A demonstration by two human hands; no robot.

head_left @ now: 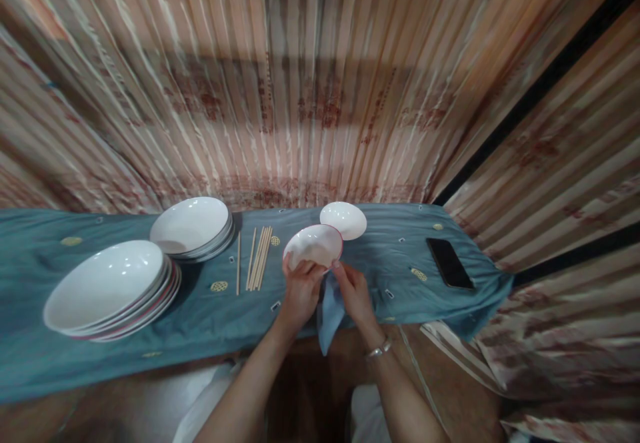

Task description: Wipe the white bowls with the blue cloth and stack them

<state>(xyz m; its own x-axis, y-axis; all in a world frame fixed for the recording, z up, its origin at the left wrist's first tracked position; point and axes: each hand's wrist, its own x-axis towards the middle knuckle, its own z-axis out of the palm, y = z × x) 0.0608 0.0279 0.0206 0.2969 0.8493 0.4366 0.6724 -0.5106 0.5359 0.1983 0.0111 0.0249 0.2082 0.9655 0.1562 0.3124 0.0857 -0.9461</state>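
A white bowl with a red rim (pixel 315 243) is tilted toward me over the near middle of the table. My left hand (pixel 303 293) grips its near left edge, fingers closed over the rim. At the bowl's near right edge, my right hand (pixel 353 289) pinches a blue cloth (pixel 330 316) against the rim. The cloth hangs down between my hands, past the table's front edge. Behind the held bowl, to its right, stands a smaller white bowl (pixel 345 219). My fingertips are partly hidden by the bowl and cloth.
Several wooden chopsticks (pixel 260 259) lie left of the bowl. Farther left are a stack of large white bowls (pixel 107 286) and a stack of white plates or shallow bowls (pixel 190 226). A black phone (pixel 449 263) rests at the right on the blue-green tablecloth (pixel 390 263). Curtains (pixel 320 96) hang behind.
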